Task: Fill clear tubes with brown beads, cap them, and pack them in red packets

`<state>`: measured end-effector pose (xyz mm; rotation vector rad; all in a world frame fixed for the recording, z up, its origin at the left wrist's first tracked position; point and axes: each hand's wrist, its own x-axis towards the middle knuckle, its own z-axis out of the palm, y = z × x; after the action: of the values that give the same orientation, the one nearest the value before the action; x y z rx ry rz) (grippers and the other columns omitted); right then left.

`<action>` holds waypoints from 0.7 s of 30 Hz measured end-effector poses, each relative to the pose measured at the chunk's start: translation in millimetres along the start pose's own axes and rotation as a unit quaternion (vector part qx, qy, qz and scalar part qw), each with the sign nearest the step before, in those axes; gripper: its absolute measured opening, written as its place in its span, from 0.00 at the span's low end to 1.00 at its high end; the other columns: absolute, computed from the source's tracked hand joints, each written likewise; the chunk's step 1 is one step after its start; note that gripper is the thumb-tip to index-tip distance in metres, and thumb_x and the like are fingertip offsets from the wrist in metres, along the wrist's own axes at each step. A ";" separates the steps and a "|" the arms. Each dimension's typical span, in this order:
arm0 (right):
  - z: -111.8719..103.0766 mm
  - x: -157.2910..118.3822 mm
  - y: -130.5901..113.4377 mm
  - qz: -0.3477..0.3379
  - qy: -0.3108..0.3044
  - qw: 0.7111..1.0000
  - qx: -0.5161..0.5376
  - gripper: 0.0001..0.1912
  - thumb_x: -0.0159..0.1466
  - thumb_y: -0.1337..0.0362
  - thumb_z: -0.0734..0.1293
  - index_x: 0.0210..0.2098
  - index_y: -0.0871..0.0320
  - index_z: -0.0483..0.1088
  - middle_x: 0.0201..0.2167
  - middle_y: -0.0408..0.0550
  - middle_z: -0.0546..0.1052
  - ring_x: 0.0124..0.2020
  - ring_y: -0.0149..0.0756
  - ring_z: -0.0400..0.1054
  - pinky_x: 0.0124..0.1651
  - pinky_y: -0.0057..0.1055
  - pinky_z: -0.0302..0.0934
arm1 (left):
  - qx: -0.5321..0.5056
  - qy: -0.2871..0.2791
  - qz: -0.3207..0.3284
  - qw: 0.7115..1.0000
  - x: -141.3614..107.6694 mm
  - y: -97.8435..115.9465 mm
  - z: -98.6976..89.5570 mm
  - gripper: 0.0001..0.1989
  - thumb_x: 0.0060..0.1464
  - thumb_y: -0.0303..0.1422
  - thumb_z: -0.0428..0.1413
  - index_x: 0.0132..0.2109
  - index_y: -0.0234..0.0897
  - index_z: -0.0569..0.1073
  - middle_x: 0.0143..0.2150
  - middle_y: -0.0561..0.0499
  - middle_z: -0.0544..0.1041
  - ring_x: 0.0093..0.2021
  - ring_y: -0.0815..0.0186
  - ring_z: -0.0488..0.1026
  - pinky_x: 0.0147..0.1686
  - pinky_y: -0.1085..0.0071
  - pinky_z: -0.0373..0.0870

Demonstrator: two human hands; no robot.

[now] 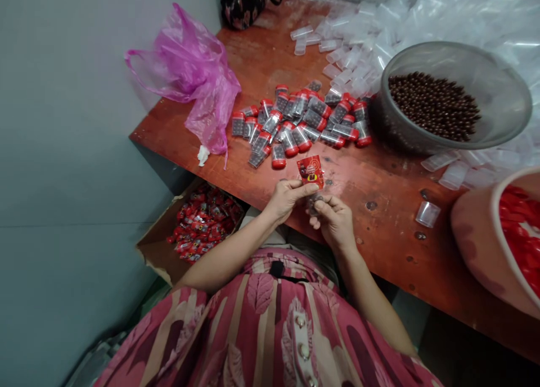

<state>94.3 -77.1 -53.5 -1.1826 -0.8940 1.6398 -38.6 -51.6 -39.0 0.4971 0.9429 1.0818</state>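
Observation:
My left hand (287, 199) is closed on a small red printed packet (310, 170), pinched between thumb and fingers just over the table's front edge. Right beside it, my right hand (337, 221) grips a small clear container (314, 204) with dark contents, its lower part hidden by the fingers. The packet's lower end meets the container's top; whether it is around it or in front, I cannot tell. Beyond my hands lies a heap of filled clear containers with red caps (291, 122). One clear container (427, 214) lies alone to the right.
A grey bowl (390, 128) of brown balls (434, 106) stands before a big pile of clear containers (358, 44). At right is a pink tub (472, 235) with red caps (521, 235). A pink plastic bag (185, 61) hangs over the left edge; below, a cardboard box (147, 243) holds red packets.

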 end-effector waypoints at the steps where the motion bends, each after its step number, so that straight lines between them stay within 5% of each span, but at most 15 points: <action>1: 0.5 -0.4 -0.5 0.003 0.002 1.000 0.005 0.16 0.52 0.54 0.74 0.29 0.58 0.68 0.21 0.42 0.77 0.13 0.26 0.66 0.14 0.20 0.60 | 0.011 -0.003 0.004 1.000 -0.3 -0.2 -0.9 0.18 0.36 0.41 0.69 0.27 0.29 0.76 0.22 0.51 0.75 0.19 0.72 0.68 0.21 0.73 0.62; 6: 2.9 -3.9 -4.8 -0.042 0.035 0.995 -0.079 0.13 0.54 0.57 0.73 0.33 0.58 0.69 0.17 0.38 0.74 0.14 0.26 0.66 0.17 0.21 0.63 | 0.021 0.021 0.016 0.999 -2.1 -2.8 -2.8 0.16 0.37 0.40 0.68 0.28 0.29 0.78 0.24 0.50 0.77 0.23 0.70 0.71 0.27 0.72 0.67; 15: 3.7 -1.8 -2.8 -0.045 0.032 0.995 -0.079 0.13 0.53 0.58 0.73 0.32 0.58 0.70 0.16 0.36 0.72 0.14 0.25 0.65 0.17 0.21 0.62 | -0.009 0.049 0.006 0.999 -3.1 -9.6 -0.2 0.17 0.36 0.39 0.69 0.27 0.29 0.76 0.24 0.50 0.76 0.23 0.70 0.71 0.27 0.72 0.68; 21: 3.7 3.3 4.4 0.027 0.001 0.999 0.041 0.14 0.52 0.56 0.73 0.25 0.59 0.68 0.18 0.40 0.75 0.10 0.22 0.59 0.11 0.19 0.51 | 0.003 0.053 0.035 0.998 -13.5 -13.6 -1.8 0.18 0.40 0.41 0.67 0.26 0.30 0.74 0.23 0.52 0.74 0.21 0.72 0.69 0.26 0.73 0.68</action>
<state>89.2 -75.6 -57.6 -1.1611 -0.7927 1.7017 -35.1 -69.7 -44.8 0.4853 1.0280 1.1770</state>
